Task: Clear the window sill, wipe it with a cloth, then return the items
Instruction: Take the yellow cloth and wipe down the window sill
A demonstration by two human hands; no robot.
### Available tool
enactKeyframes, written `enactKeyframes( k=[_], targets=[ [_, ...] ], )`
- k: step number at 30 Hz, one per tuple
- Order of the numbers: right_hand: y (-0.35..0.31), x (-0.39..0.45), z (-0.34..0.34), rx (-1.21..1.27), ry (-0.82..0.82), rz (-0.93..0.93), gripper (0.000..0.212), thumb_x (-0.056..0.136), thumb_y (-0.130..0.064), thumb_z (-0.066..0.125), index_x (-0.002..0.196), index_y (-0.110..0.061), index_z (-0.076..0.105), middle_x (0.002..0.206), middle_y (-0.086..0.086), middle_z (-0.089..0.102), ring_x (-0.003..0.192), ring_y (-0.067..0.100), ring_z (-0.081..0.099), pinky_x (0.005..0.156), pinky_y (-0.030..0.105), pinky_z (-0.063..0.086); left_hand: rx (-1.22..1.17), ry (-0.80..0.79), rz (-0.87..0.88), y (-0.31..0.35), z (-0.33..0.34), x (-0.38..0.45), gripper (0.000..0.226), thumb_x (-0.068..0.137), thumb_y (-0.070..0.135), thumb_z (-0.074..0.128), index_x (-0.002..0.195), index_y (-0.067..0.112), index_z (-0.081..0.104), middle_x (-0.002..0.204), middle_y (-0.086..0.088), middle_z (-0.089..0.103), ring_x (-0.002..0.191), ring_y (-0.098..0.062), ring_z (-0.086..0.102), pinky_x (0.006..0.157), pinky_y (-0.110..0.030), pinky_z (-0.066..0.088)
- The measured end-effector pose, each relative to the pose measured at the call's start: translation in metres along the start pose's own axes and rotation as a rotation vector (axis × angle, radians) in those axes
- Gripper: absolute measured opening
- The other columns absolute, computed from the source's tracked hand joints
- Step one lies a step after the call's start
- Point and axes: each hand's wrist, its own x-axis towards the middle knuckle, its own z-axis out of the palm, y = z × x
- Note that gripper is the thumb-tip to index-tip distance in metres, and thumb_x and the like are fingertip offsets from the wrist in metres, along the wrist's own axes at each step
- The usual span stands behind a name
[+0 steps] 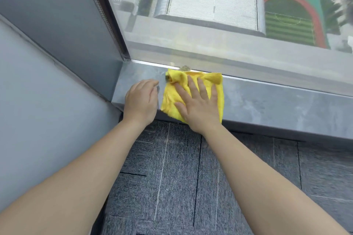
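A yellow cloth (214, 82) lies spread on the grey stone window sill (277, 101), near its left end. My right hand (198, 105) presses flat on the cloth with straight, spread fingers. Just left of the cloth, my left hand (141, 99) rests on the sill with its fingers loosely curled and holds nothing. The cloth's far edge reaches the window frame. No other items stand on the visible part of the sill.
The window glass (210, 25) rises right behind the sill. A grey wall panel (47, 91) closes the corner on the left. Grey carpet tiles (191, 177) cover the floor below the sill.
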Motion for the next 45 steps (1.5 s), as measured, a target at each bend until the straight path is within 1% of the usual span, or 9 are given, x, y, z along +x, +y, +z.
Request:
enactKeyframes(
  k=[4, 9, 16, 20, 26, 32, 37, 41, 45],
  targets=[
    [0.051, -0.019, -0.005, -0.072, -0.099, 0.002, 0.053, 0.096, -0.048, 0.019, 0.145, -0.041, 0.001, 0.159, -0.007, -0.011, 0.146, 0.021, -0.015, 0.115, 0.052, -0.011, 0.033, -0.043, 0.048, 0.021, 0.014, 0.007, 0.051, 0.081, 0.028, 0.025, 0.117, 0.007, 0.055, 0.128, -0.013, 0.057, 0.125, -0.029, 0.042, 0.107, -0.039, 0.027],
    [0.091, -0.023, -0.011, 0.099, -0.08, 0.385, 0.059, 0.093, -0.053, 0.024, 0.146, -0.039, 0.002, 0.159, -0.004, -0.013, 0.145, 0.028, -0.018, 0.111, 0.061, -0.009, 0.111, -0.115, 0.108, 0.038, 0.036, 0.007, 0.04, 0.089, 0.025, 0.033, 0.123, 0.013, 0.051, 0.138, -0.009, 0.049, 0.131, -0.029, 0.034, 0.109, -0.041, 0.021],
    [0.068, 0.039, -0.014, 0.325, 0.078, 0.794, 0.064, 0.094, -0.05, 0.022, 0.148, -0.02, 0.006, 0.158, 0.012, -0.011, 0.143, 0.04, -0.015, 0.106, 0.07, -0.006, 0.194, -0.146, 0.129, 0.037, 0.06, 0.018, 0.037, 0.092, 0.022, 0.035, 0.126, 0.013, 0.047, 0.144, -0.005, 0.041, 0.137, -0.025, 0.026, 0.113, -0.039, 0.015],
    [0.056, 0.056, -0.011, 0.234, 0.124, 0.661, 0.065, 0.094, -0.046, 0.024, 0.147, -0.011, 0.009, 0.157, 0.02, -0.006, 0.144, 0.04, -0.012, 0.109, 0.067, -0.005, 0.167, -0.16, 0.143, 0.035, 0.052, 0.027, 0.054, 0.081, 0.031, 0.024, 0.126, 0.011, 0.047, 0.142, -0.008, 0.044, 0.136, -0.026, 0.031, 0.113, -0.039, 0.019],
    [0.083, 0.042, -0.011, 0.035, 0.098, 0.152, 0.058, 0.095, -0.047, 0.022, 0.148, -0.028, 0.006, 0.16, 0.008, -0.004, 0.146, 0.029, -0.009, 0.113, 0.058, -0.005, 0.15, -0.139, 0.133, 0.047, 0.049, 0.043, 0.056, 0.079, 0.033, 0.024, 0.12, 0.006, 0.051, 0.126, -0.017, 0.057, 0.121, -0.032, 0.046, 0.104, -0.041, 0.031],
    [0.136, 0.031, -0.016, -0.126, 0.047, -0.094, 0.076, 0.075, -0.057, -0.008, 0.145, -0.039, 0.012, 0.16, -0.003, 0.003, 0.148, 0.02, -0.004, 0.116, 0.049, -0.005, 0.141, -0.125, 0.172, 0.064, 0.065, 0.053, 0.054, 0.08, 0.031, 0.028, 0.123, 0.007, 0.049, 0.13, -0.014, 0.055, 0.123, -0.031, 0.045, 0.106, -0.042, 0.031],
    [0.164, 0.035, -0.018, -0.031, 0.074, 0.246, 0.058, 0.094, -0.051, 0.022, 0.147, -0.033, 0.007, 0.16, -0.001, -0.002, 0.147, 0.026, -0.01, 0.113, 0.059, -0.006, 0.179, -0.158, 0.191, 0.075, 0.083, 0.068, 0.056, 0.078, 0.028, 0.024, 0.125, 0.01, 0.048, 0.138, -0.011, 0.049, 0.131, -0.029, 0.036, 0.108, -0.04, 0.026],
    [0.161, 0.066, -0.025, 0.141, 0.096, 0.57, 0.068, 0.091, -0.056, 0.024, 0.148, -0.025, 0.001, 0.159, 0.004, -0.008, 0.145, 0.034, -0.014, 0.107, 0.069, -0.007, 0.254, -0.204, 0.167, 0.084, 0.088, 0.088, 0.063, 0.071, 0.026, 0.021, 0.128, 0.013, 0.043, 0.146, -0.005, 0.038, 0.137, -0.024, 0.026, 0.109, -0.037, 0.02],
    [0.155, 0.094, -0.03, 0.215, 0.12, 0.696, 0.069, 0.092, -0.055, 0.022, 0.148, -0.019, 0.005, 0.159, 0.009, -0.008, 0.144, 0.037, -0.014, 0.105, 0.071, -0.006, 0.333, -0.238, 0.184, 0.085, 0.088, 0.1, 0.062, 0.072, 0.026, 0.02, 0.127, 0.014, 0.044, 0.148, -0.004, 0.035, 0.137, -0.024, 0.024, 0.109, -0.039, 0.02]
  ],
)
